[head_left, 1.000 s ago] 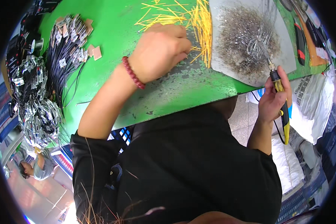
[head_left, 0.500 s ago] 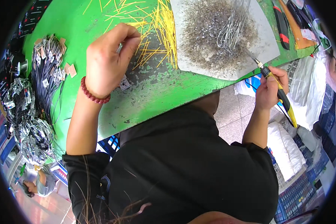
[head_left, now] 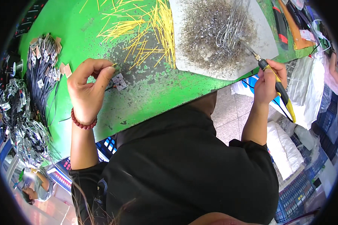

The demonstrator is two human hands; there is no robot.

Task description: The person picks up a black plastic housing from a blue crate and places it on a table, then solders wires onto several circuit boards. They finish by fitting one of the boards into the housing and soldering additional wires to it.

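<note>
My left hand point(head_left: 87, 86), with a beaded bracelet at the wrist, hovers over the green table. Thumb and forefinger are pinched on a short yellow wire point(head_left: 115, 64), of which only a tip shows. Just beside those fingertips lies a small white circuit board point(head_left: 119, 81) with a dark lead running under the hand. In my right hand point(head_left: 267, 83) is a yellow-and-black soldering iron point(head_left: 286, 100). Its tip points at a loose coil of solder wire point(head_left: 229, 35), which rests on a scorched, solder-spattered pale sheet point(head_left: 193, 67). Whether tip and coil touch, I cannot tell.
Many cut yellow wires point(head_left: 164, 28) lie left of the sheet. Bundles of black leads with small boards point(head_left: 43, 63) and silvery parts point(head_left: 26, 131) line the table's left edge. A black-and-red tool point(head_left: 279, 26) lies at the far right. Another person point(head_left: 37, 187) is at lower left.
My left hand has moved from near the yellow wires back toward me and left, a yellow tip now showing in its pinch. The circuit board is uncovered. The right hand has barely moved.
</note>
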